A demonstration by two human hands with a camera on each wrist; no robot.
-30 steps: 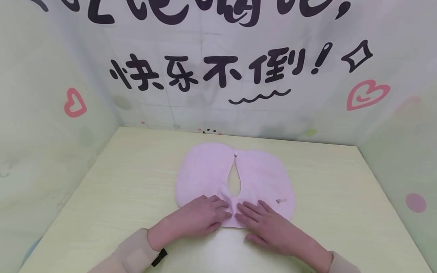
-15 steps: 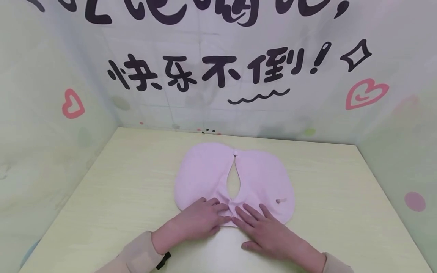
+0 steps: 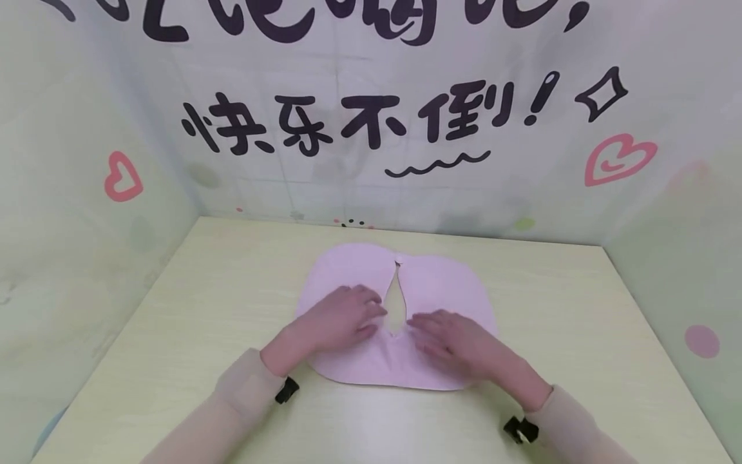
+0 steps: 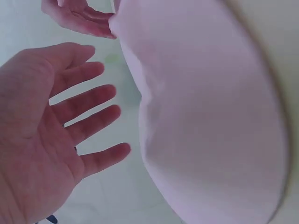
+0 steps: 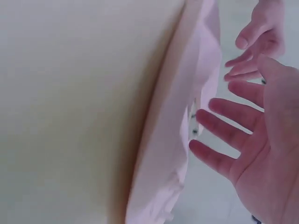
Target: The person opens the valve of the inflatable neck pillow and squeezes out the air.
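Observation:
A pink cloth bib (image 3: 371, 370) lies flat on the table, with a teardrop-shaped neck opening (image 3: 395, 303) in its middle and a small fastening (image 3: 399, 260) at the top of that opening. My left hand (image 3: 339, 319) is over the left half, fingers pointing at the opening. Over the right half is my right hand (image 3: 460, 345), a little blurred. The left wrist view shows the left hand (image 4: 51, 126) with spread fingers, apart from the cloth. In the right wrist view the right hand's fingers (image 5: 224, 126) are extended beside the opening; whether they touch it I cannot tell.
The light wooden table (image 3: 191, 309) extends around the bib. Behind it stands a pale wall cloth (image 3: 324, 187) printed with dark characters and hearts. Side walls close in at left and right. Black clips (image 3: 520, 430) are worn at both wrists.
Both hands have left the bib's near edge and moved up beside the neck opening. The near edge is uncovered now, and the wrinkles below the opening have flattened.

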